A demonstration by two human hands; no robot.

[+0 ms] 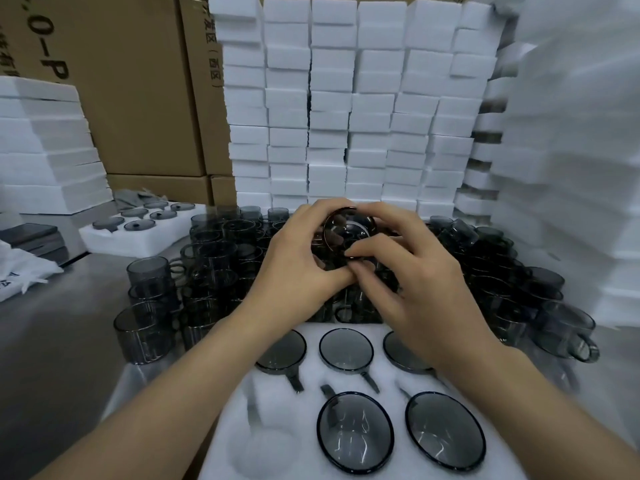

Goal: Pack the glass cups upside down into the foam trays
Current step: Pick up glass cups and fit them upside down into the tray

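Observation:
Both my hands hold one smoky grey glass cup (pixel 347 231) above the crowd of loose cups (pixel 207 258), its mouth turned toward me. My left hand (pixel 298 265) grips its left side with curled fingers. My right hand (pixel 412 271) grips its right side, thumb and fingers round the rim. Below the hands lies a white foam tray (pixel 311 386) holding several cups upside down, bases up, handles in the slots. The tray's near-left pocket (pixel 263 452) holds no cup.
Another filled foam tray (pixel 104 239) sits at the left on the steel table (pixel 52 358). Tall stacks of white foam trays (pixel 346 109) wall the back and right. Cardboard boxes (pixel 138 98) stand behind at the left. A white bag (pixel 20 271) lies at the far left.

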